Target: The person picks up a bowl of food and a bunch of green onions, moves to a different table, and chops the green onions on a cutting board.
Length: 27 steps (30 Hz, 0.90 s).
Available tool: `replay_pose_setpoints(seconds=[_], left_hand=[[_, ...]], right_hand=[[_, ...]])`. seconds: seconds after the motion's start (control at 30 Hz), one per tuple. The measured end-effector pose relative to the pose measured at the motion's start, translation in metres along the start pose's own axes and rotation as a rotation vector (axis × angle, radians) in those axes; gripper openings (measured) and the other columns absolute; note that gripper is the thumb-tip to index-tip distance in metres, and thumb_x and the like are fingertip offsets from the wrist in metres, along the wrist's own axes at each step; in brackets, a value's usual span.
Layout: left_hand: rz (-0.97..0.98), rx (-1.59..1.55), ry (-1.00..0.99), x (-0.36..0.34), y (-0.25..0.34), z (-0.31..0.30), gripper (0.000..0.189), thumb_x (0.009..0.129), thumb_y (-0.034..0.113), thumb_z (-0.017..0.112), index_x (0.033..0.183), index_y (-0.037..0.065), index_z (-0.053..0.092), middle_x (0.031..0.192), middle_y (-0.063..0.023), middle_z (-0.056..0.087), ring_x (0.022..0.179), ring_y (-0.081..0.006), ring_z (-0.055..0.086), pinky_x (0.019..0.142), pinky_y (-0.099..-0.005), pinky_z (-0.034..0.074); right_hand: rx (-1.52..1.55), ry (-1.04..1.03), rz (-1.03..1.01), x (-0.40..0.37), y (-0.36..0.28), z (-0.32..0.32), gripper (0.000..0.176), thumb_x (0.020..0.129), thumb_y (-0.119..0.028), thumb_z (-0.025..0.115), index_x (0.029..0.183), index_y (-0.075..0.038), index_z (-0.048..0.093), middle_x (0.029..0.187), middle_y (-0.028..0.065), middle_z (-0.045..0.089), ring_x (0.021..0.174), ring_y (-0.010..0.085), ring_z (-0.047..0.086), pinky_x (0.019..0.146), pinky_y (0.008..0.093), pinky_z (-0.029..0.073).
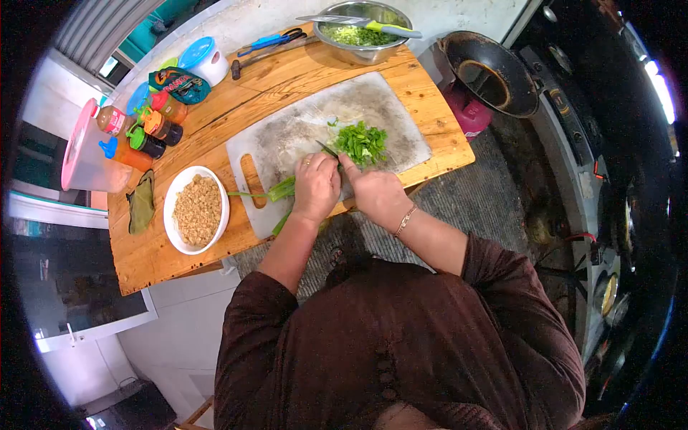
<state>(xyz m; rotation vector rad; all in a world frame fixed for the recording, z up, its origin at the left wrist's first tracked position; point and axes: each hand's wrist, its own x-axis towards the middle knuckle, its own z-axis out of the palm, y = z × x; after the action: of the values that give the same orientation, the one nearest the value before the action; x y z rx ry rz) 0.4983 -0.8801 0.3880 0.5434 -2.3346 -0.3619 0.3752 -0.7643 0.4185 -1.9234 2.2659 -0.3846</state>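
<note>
My left hand is closed over a bunch of green stalks, pressing them on the white cutting board. Their ends stick out to the left, past the board's handle slot. Close beside it, my right hand grips a knife, with the index finger stretched along it. Only a short dark piece of the knife's blade shows between the hands; its handle is hidden in my palm. Chopped green leaves lie in a pile just beyond my right hand, on the board.
A white bowl of brown crumbly food stands left of the board. Sauce bottles cluster at the far left. A steel bowl of chopped greens, with another knife across it, stands at the back. A wok sits to the right.
</note>
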Motion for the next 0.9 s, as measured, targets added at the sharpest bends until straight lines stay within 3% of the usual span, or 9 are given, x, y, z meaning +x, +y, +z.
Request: replay_pose_setpoints(seconds=[0.1, 0.3, 0.4, 0.5, 0.6, 0.7, 0.9], left_hand=[[0.028, 0.086, 0.047, -0.001, 0.006, -0.004, 0.014, 0.078, -0.002, 0.065, 0.091, 0.000, 0.066, 0.093, -0.0167, 0.064, 0.091, -0.0378, 0.060, 0.087, -0.0462, 0.048], [0.029, 0.015, 0.027, -0.005, 0.011, -0.008, 0.025, 0.077, -0.004, 0.062, 0.101, -0.005, 0.069, 0.099, -0.0179, 0.065, 0.096, -0.0371, 0.061, 0.090, -0.0457, 0.049], [0.018, -0.003, 0.017, -0.010, 0.004, -0.002, 0.026, 0.077, -0.007, 0.061, 0.102, -0.006, 0.070, 0.098, -0.0191, 0.065, 0.095, -0.0381, 0.062, 0.088, -0.0456, 0.051], [0.005, -0.052, 0.035, -0.009, 0.001, 0.002, 0.023, 0.077, -0.005, 0.062, 0.098, -0.003, 0.070, 0.099, -0.0152, 0.064, 0.095, -0.0364, 0.061, 0.086, -0.0445, 0.051], [-0.037, -0.129, -0.018, -0.004, -0.002, 0.000, 0.021, 0.078, -0.005, 0.061, 0.096, -0.001, 0.069, 0.096, -0.0169, 0.064, 0.091, -0.0371, 0.062, 0.082, -0.0447, 0.052], [-0.116, -0.081, -0.025, -0.001, 0.003, -0.004, 0.017, 0.082, -0.004, 0.064, 0.097, -0.001, 0.070, 0.091, -0.0171, 0.066, 0.086, -0.0373, 0.065, 0.078, -0.0436, 0.054], [-0.029, -0.045, -0.029, -0.006, -0.001, -0.004, 0.010, 0.083, 0.000, 0.066, 0.093, 0.001, 0.069, 0.089, -0.0164, 0.066, 0.083, -0.0381, 0.065, 0.076, -0.0462, 0.054]], right_hand=[[0.009, -0.055, 0.038, -0.019, -0.002, -0.016, 0.065, 0.087, -0.012, 0.058, 0.150, -0.008, 0.043, 0.082, 0.0189, 0.070, 0.071, 0.0325, 0.071, 0.065, 0.0445, 0.056], [0.009, -0.097, 0.035, -0.041, 0.013, -0.024, 0.068, 0.086, -0.008, 0.055, 0.152, -0.012, 0.041, 0.084, 0.0174, 0.070, 0.072, 0.0341, 0.071, 0.065, 0.0459, 0.056], [0.019, -0.032, 0.020, -0.029, 0.021, -0.008, 0.063, 0.091, -0.014, 0.056, 0.152, -0.018, 0.042, 0.084, 0.0156, 0.068, 0.072, 0.0351, 0.069, 0.066, 0.0473, 0.056], [0.033, -0.034, 0.052, -0.021, 0.024, -0.007, 0.062, 0.091, -0.015, 0.058, 0.151, -0.018, 0.044, 0.083, 0.0146, 0.067, 0.070, 0.0343, 0.068, 0.064, 0.0464, 0.056], [0.029, 0.026, 0.018, -0.029, 0.020, -0.017, 0.064, 0.090, -0.016, 0.060, 0.151, -0.018, 0.044, 0.083, 0.0142, 0.067, 0.069, 0.0337, 0.068, 0.062, 0.0462, 0.056], [0.018, -0.015, 0.008, -0.038, 0.011, -0.031, 0.069, 0.086, -0.008, 0.055, 0.153, -0.014, 0.041, 0.085, 0.0177, 0.069, 0.069, 0.0355, 0.070, 0.064, 0.0465, 0.057], [-0.072, -0.021, 0.016, -0.035, 0.004, -0.016, 0.066, 0.088, -0.011, 0.057, 0.152, -0.016, 0.044, 0.082, 0.0151, 0.066, 0.068, 0.0337, 0.069, 0.062, 0.0441, 0.057]])
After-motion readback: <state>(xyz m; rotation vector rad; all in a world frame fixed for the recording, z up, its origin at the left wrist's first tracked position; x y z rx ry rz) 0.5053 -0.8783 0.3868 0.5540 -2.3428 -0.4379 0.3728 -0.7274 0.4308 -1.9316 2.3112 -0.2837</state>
